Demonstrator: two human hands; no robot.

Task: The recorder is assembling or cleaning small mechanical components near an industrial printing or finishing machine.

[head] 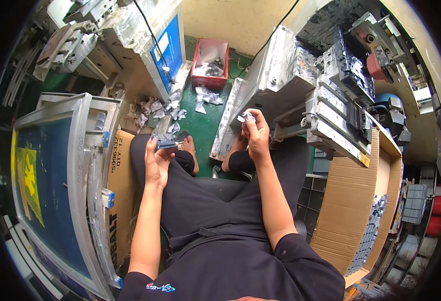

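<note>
In my left hand (156,165), raised above my left thigh, is a small dark grey-blue block-shaped part (164,141). Thumb and fingers grip its edges. My right hand (257,133) pinches a small crumpled white wipe (247,116) between thumb and fingertips, with dark smudges visible on it. The two hands are apart, and the wipe does not touch the part. Below and ahead of them is the green floor (201,126), with crumpled used wipes (152,107) heaped at the left machine's base.
A red bin (210,81) holds a white liner and dark-stained scraps. Framed printing screens (51,188) lean at my left beside a cardboard box (120,188). At my right stands an ink-stained printing machine (341,90), with an open carton (344,210) of grey parts (369,235) below it.
</note>
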